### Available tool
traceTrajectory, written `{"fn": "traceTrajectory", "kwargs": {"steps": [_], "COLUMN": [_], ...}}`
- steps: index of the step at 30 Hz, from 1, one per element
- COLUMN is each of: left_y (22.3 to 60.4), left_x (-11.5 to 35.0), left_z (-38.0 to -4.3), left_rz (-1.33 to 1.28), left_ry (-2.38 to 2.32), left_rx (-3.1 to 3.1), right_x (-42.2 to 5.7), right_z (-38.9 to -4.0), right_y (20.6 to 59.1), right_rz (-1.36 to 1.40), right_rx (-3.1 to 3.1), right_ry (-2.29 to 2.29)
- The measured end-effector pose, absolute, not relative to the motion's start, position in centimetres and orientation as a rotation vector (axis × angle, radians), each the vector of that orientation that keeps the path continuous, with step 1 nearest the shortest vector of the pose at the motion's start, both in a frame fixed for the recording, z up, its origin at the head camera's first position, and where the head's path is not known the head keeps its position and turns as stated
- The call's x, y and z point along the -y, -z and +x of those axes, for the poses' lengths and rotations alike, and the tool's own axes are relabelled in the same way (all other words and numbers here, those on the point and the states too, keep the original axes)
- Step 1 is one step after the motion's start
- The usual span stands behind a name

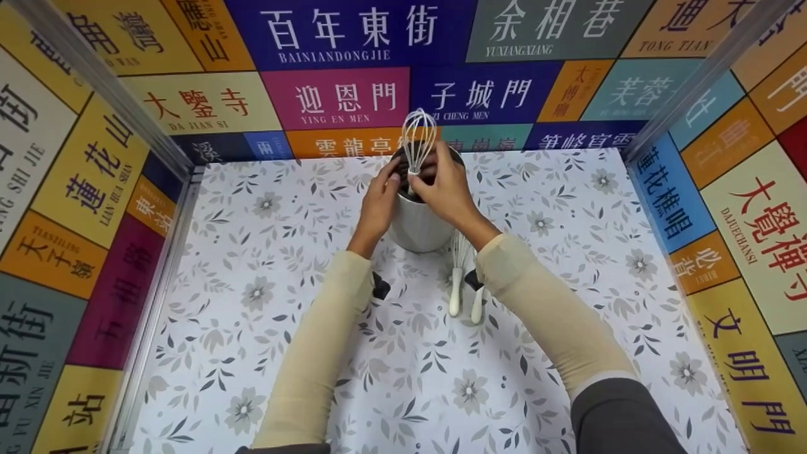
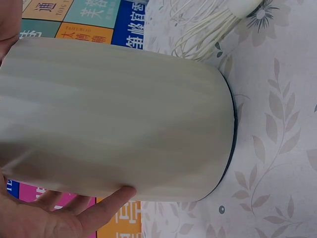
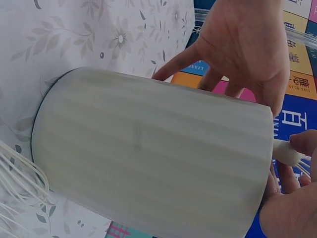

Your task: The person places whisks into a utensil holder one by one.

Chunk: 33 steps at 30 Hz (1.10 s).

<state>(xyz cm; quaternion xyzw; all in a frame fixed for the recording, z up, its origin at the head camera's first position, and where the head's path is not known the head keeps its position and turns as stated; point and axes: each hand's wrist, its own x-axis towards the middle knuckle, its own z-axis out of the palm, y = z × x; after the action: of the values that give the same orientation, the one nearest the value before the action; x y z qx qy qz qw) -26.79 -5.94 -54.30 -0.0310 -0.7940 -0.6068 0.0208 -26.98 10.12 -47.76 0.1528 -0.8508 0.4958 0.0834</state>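
Note:
A pale grey cylindrical canister [image 1: 421, 228] with a dark inside stands upright near the back of the table. My left hand [image 1: 376, 205] holds its left side near the rim, fingers spread along the wall in the right wrist view. Just over the canister's mouth, my right hand [image 1: 449, 189] pinches a whisk [image 1: 419, 135] near the base of its wires. The whisk points wires up, and its white handle [image 3: 283, 151] goes down behind the rim. The lower handle is hidden by the canister.
Two more whisks with white handles [image 1: 455, 296] lie on the table, in front of the canister by my right forearm. A floral cloth [image 1: 258, 293] covers the table. Panels with printed Chinese characters [image 1: 334, 94] wall in the back and both sides.

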Motion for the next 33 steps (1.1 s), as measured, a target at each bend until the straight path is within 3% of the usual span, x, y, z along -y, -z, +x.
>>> {"fn": "traceTrajectory", "kwargs": {"steps": [33], "left_y": [54.27], "left_x": [5.94], "left_z": [-27.08], "left_rz": [-0.074], "left_ry": [1.838], "left_rx": [2.473], "right_x": [-10.23], "right_z": [-26.69], "right_y": [47.13], "right_rz": [0.479], "right_rx": [2.556], "right_ry": [-1.425]}}
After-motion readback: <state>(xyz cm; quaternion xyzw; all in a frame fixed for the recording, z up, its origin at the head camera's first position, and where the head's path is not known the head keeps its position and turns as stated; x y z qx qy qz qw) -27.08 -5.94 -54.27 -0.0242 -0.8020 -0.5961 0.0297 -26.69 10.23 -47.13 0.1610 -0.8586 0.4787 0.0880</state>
